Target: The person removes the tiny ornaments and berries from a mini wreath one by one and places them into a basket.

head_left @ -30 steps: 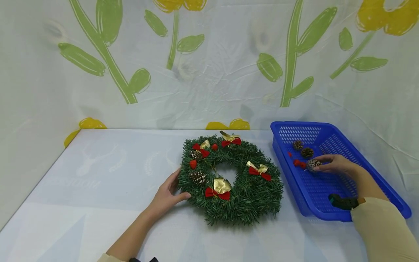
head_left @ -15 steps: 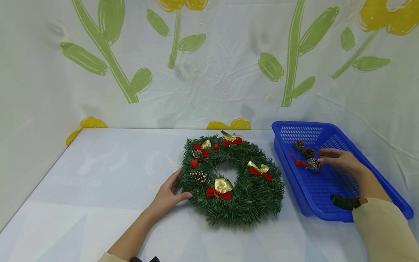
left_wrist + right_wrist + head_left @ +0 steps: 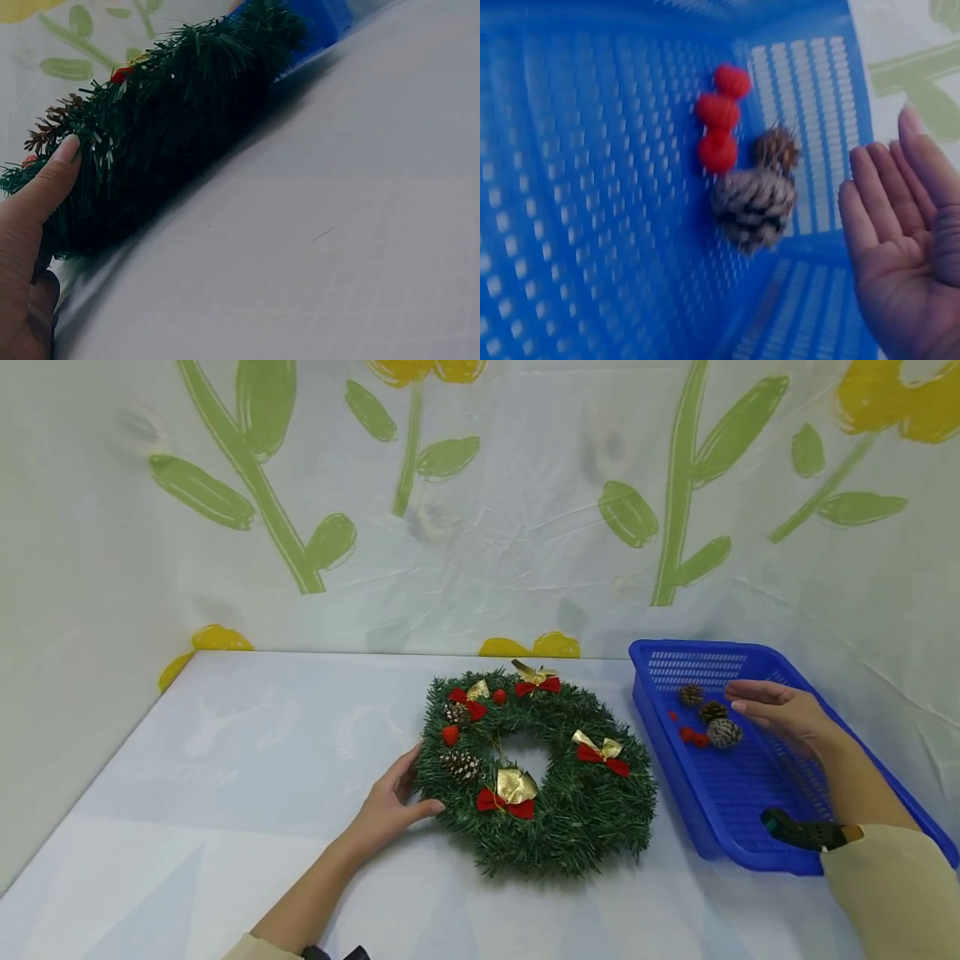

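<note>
Beige sleeves (image 3: pixel 892 893) come in nearest; beyond one, the left hand (image 3: pixel 386 806) grips the wreath (image 3: pixel 600 818) by its left edge, thumb on the rim, probably to steady it as it lies on the worktop (image 3: pixel 247 793). Bristly green needles make a thick ring, dressed with red bows (image 3: pixel 491 800), shiny gold ribbon (image 3: pixel 516 786) and white-tipped cones (image 3: pixel 461 766). Off to its right, the right hand (image 3: pixel 787 714) hangs over the blue basket (image 3: pixel 675 777), palm bare, fingers loosely extended, grasping nothing. That perforated plastic likely keeps loose trimmings from rolling away: small, ribbed red ornaments (image 3: pixel 718 152), a rounded, frosted pine cone (image 3: pixel 724 734) and brown cones (image 3: pixel 712 711) with rough scales. Farthest back hangs a creased white sheet (image 3: pixel 495 568) printed with yellow flowers.
</note>
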### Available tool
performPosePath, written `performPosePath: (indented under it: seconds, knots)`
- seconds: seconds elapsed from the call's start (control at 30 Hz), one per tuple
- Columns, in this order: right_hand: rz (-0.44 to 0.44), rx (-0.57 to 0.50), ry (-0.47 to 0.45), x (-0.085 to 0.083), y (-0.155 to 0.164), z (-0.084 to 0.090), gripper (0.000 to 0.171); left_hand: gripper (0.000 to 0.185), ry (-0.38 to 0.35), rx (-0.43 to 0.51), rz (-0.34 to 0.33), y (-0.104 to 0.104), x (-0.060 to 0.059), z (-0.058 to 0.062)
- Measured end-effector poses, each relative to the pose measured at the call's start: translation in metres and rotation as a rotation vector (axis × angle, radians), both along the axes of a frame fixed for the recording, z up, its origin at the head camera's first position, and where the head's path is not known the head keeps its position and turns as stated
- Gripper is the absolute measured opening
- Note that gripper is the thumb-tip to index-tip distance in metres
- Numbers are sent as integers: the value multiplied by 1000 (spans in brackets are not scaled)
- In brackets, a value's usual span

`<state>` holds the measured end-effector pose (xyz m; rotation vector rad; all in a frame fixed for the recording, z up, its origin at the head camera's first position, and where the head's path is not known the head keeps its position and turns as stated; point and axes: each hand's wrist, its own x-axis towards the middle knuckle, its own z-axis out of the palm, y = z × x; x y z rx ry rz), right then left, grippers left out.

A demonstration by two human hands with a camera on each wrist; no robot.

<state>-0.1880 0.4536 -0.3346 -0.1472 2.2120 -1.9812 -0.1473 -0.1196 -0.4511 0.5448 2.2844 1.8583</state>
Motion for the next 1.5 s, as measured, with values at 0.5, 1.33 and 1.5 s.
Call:
performPosePath:
  seconds: [0.5, 1.33, 1.5]
  knots:
    - [-44, -26, 85, 8, -52, 37, 36, 92, 0, -9, 11, 0, 0, -2]
    - [205, 94, 208, 56, -141, 55, 45, 94, -23, -11, 11, 2, 0, -1]
    - [190, 42, 290, 70, -162, 48, 47, 94, -23, -11, 14, 3, 0, -1]
